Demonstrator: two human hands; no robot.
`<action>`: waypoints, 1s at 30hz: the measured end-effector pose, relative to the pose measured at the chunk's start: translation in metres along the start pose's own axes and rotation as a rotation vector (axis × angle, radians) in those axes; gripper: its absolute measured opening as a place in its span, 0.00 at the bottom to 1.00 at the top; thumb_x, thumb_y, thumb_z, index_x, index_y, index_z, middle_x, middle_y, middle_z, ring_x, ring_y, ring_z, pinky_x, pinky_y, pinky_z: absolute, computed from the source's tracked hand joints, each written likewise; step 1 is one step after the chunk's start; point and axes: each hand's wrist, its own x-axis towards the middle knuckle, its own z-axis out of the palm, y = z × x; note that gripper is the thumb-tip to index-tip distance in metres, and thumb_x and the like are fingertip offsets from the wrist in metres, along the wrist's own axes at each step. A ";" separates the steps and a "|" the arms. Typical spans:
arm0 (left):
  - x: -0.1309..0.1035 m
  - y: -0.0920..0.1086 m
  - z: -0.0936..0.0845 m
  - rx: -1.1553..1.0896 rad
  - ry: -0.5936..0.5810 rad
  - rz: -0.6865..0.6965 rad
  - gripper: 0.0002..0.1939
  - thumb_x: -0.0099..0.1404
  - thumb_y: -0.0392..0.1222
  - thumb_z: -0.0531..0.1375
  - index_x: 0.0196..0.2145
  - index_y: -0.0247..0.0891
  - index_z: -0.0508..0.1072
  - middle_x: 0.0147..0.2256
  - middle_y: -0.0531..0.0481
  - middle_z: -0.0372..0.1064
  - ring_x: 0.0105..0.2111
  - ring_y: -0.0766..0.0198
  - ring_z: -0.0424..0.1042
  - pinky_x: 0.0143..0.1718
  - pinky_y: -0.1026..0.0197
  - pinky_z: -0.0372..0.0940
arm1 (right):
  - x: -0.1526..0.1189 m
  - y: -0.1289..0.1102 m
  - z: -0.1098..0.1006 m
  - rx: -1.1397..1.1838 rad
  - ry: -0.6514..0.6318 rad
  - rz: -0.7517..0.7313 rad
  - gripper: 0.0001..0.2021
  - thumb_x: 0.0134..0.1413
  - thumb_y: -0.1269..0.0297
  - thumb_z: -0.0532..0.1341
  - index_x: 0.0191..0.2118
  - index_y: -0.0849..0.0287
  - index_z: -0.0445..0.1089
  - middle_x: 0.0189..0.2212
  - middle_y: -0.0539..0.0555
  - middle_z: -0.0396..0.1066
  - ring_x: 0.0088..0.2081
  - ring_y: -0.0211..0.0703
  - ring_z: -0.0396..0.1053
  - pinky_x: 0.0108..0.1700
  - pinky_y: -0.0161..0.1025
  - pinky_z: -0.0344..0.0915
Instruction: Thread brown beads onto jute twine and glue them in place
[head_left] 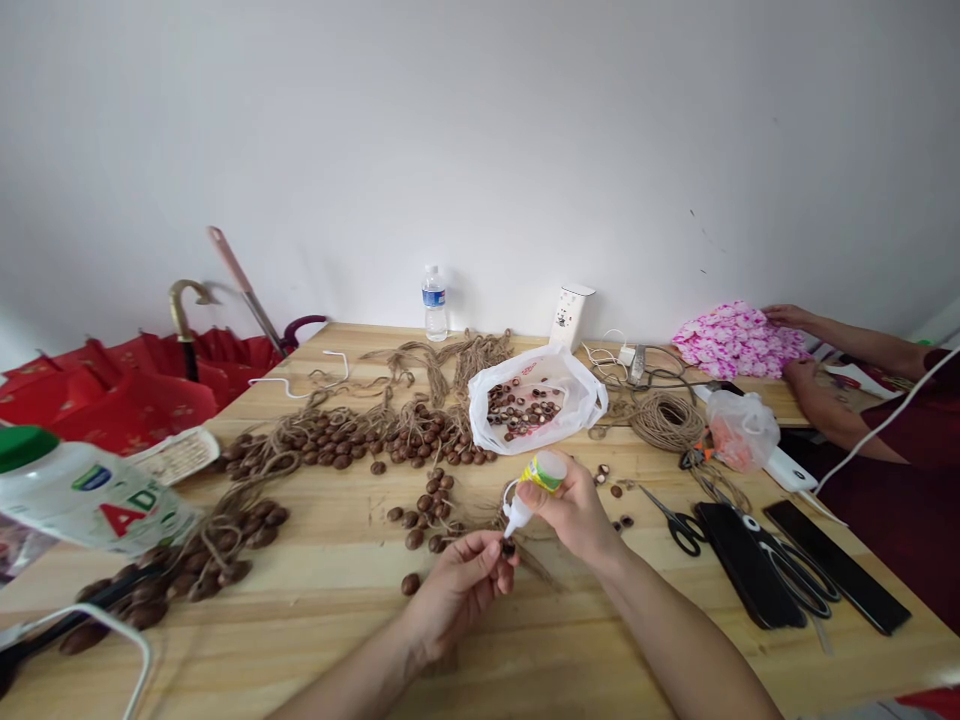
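My left hand [469,585] pinches a small brown nut shell [508,548] between thumb and fingers, its hollow side facing up. My right hand [574,510] is wrapped round a small glue bottle [546,470] with a yellow-green label, tipped nozzle down. The white nozzle tip meets the shell's opening; whether glue is flowing I cannot tell. Just behind my hands lie whole brown nuts [429,500] with twine attached. A white plastic bag [540,440] beyond them stands open with many shell halves [521,405] inside.
Bunches of nuts on twine [337,435] spread across the left and middle. Scissors [684,528], a black phone [750,565] and a twine coil [667,422] lie right. A water bottle [435,305] stands by the wall. At far right, another person's hands [791,318] hold a pink-white bundle [739,340].
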 end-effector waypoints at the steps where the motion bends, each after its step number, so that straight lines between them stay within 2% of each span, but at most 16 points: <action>1: 0.000 0.000 0.000 0.001 0.001 -0.001 0.09 0.52 0.40 0.66 0.31 0.32 0.76 0.26 0.47 0.74 0.21 0.70 0.66 0.26 0.66 0.59 | 0.000 0.000 0.000 -0.009 0.000 -0.007 0.12 0.44 0.60 0.67 0.26 0.59 0.63 0.21 0.46 0.64 0.24 0.35 0.62 0.26 0.32 0.58; 23: -0.001 0.002 0.002 0.023 0.016 0.000 0.09 0.52 0.40 0.66 0.31 0.32 0.75 0.27 0.47 0.73 0.22 0.70 0.66 0.27 0.65 0.59 | 0.000 -0.003 0.001 -0.076 0.020 -0.047 0.12 0.44 0.63 0.67 0.25 0.59 0.62 0.21 0.46 0.61 0.24 0.34 0.58 0.26 0.31 0.57; 30: -0.001 0.004 0.003 0.011 0.021 -0.010 0.10 0.51 0.40 0.67 0.31 0.32 0.75 0.26 0.47 0.74 0.21 0.70 0.66 0.27 0.65 0.59 | 0.001 -0.004 0.001 -0.080 0.030 -0.049 0.13 0.44 0.59 0.66 0.25 0.59 0.62 0.21 0.46 0.62 0.24 0.35 0.59 0.27 0.32 0.58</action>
